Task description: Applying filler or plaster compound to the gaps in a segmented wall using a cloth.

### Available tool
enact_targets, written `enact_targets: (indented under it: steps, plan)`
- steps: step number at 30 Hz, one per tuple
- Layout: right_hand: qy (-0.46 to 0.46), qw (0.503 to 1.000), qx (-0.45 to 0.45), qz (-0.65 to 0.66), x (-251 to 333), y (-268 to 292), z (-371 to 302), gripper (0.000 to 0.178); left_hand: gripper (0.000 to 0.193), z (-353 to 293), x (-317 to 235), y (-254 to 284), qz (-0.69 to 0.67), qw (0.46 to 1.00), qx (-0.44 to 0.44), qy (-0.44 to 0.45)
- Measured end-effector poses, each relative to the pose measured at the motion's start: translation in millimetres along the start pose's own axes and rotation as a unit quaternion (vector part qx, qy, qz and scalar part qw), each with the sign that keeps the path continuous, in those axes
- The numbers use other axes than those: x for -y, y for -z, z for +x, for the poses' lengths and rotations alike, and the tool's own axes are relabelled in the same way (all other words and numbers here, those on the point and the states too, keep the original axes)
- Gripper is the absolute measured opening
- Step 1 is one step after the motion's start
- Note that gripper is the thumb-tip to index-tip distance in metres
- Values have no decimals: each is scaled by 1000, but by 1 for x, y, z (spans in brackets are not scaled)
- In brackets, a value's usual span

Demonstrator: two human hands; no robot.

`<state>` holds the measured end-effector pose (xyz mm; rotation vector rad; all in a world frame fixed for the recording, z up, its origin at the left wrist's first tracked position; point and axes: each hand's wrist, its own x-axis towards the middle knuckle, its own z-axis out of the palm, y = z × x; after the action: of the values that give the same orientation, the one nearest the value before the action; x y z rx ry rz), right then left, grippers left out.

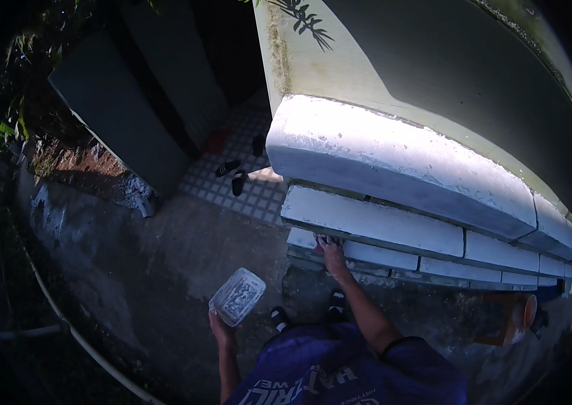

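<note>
Tub (251, 279) with whitish residue (238, 295) inside, in left grip (224, 327)

Right hand (330, 247) up against the lower row of white blocks (380, 256), and just past its fingers the next row (380, 219) bars my way forward, the thick ledge (394, 152) beyond that! Between this hand and the tray (238, 297) in my left hand (224, 329), open air, room to cross, but sandalled feet (279, 316) sit low there. Far right, a bucket-like vessel (523, 312) crowds the blocks' near side.
</note>
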<state>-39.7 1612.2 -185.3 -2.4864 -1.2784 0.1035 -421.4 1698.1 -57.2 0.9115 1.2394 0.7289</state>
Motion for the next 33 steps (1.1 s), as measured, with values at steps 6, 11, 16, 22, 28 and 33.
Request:
enact_targets:
  steps: [6, 11, 16, 22, 28, 33]
  plan:
    - [44, 988, 12, -150, 41, -10, -44, 48, 73, -1, 7, 14, -6, 999, -29, -18]
    - [3, 986, 102, 130, 57, 27, -8, 42, 72, -7, 8, 21, -8, 999, -47, -9]
    - [49, 990, -24, -128, 43, -15, 12, 49, 61, -1, 2, 26, -48, 997, -46, 39]
    - [71, 986, 142, -56, 67, -22, -37, 52, 64, 12, -3, 50, -48, 999, 6, 22]
    - [105, 994, -9, -13, 83, -3, 17, 54, 63, 36, -16, 69, -40, 999, 7, 36]
    - [35, 990, 25, -134, 71, -47, 8, 54, 61, 59, -21, 77, -15, 999, 28, 22]
